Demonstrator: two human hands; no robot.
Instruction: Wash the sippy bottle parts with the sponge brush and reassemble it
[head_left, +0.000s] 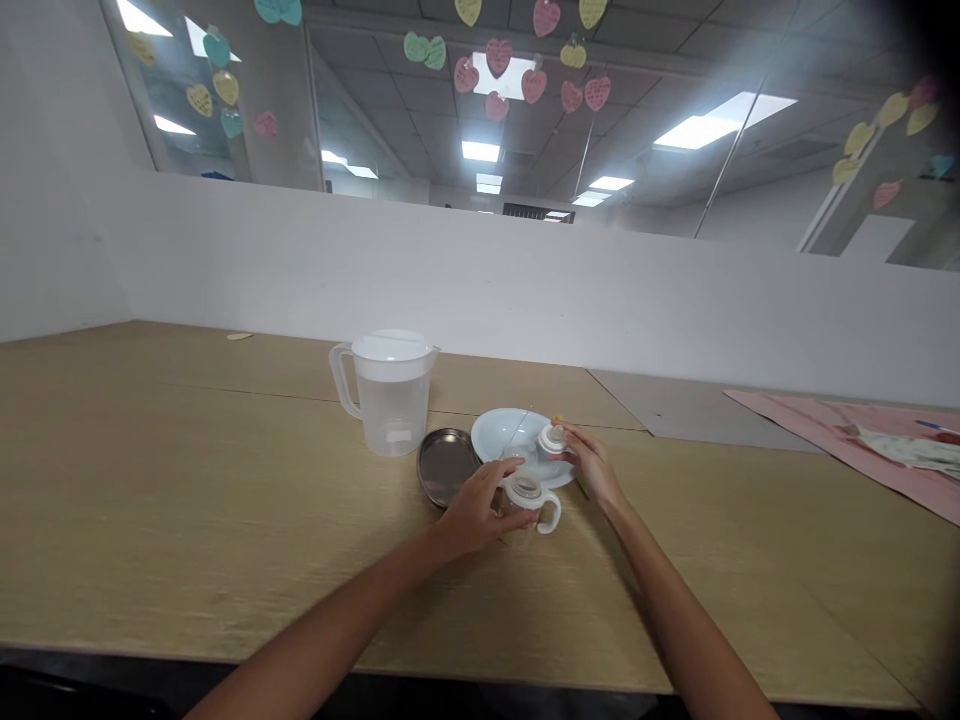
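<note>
My left hand [484, 508] is wrapped around a clear baby bottle [525, 490] with a white collar and white side handles. The bottle's mouth is uncovered and faces up. In my right hand [592, 462] is a white bottle top with a nipple [553, 438], pinched between the fingers above the rim of a white bowl [495, 425]. A thin straw-like piece [519, 428] rises from the bowl; its lower end is hard to make out. Beside the bowl lies a round metal dish [442, 465], partly behind my left hand.
A clear plastic pitcher [394, 400] with a white lid stands behind the metal dish. On the right, a pink cloth [795, 430] carries a whitish cloth and small items. A flat wooden piece [240, 336] lies far left, before the white wall [487, 270].
</note>
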